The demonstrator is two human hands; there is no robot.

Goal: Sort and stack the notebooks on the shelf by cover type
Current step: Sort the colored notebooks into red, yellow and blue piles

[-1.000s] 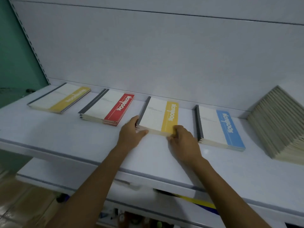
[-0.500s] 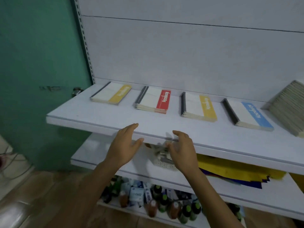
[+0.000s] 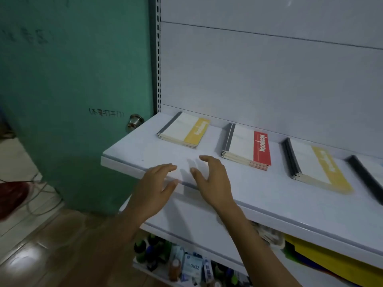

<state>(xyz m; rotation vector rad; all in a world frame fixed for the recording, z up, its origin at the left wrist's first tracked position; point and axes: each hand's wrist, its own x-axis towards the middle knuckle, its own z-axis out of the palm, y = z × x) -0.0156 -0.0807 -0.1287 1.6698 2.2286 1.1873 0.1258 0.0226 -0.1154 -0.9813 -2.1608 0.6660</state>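
Four Notebook Stacks: Handling and Surroundings

Four stacks lie flat on the white shelf [image 3: 269,199]. Reference item: the red-banded stack [image 3: 246,150]. A yellow-banded stack [image 3: 182,131] lies to its left, well apart. A second yellow-banded stack [image 3: 317,168] lies to its right. Beyond that, a fourth stack [image 3: 366,179] shows only its dark spine at the frame edge; its cover colour cannot be told.

Handling (judged). Each stack holds a few thin soft-cover notebooks, which should be light and flexible and may sag if lifted by one corner. The covers look smooth, so upper copies may slide off. Recommended hold: one hand on each long side, thumbs on top, fingers under the bottom copy. The taped spine is probably the stiffer edge.

Hands. The left hand [image 3: 153,189] and the right hand [image 3: 213,181] hover over the shelf's front edge, in front of and left of the red-banded stack. They touch no notebook. Both are spread wide, fingers loosely bent, holding nothing.

Surface and room. The shelf looks smooth and hard, so stacks should slide easily across it. A white back panel [image 3: 269,69] rises behind the red-banded stack. A green door [image 3: 83,79] with a metal knob [image 3: 134,121] stands well to its left. Below it sits a lower shelf [image 3: 196,220] carrying yellow sheets [image 3: 331,259]. Under that are bottles and packets [image 3: 192,266].
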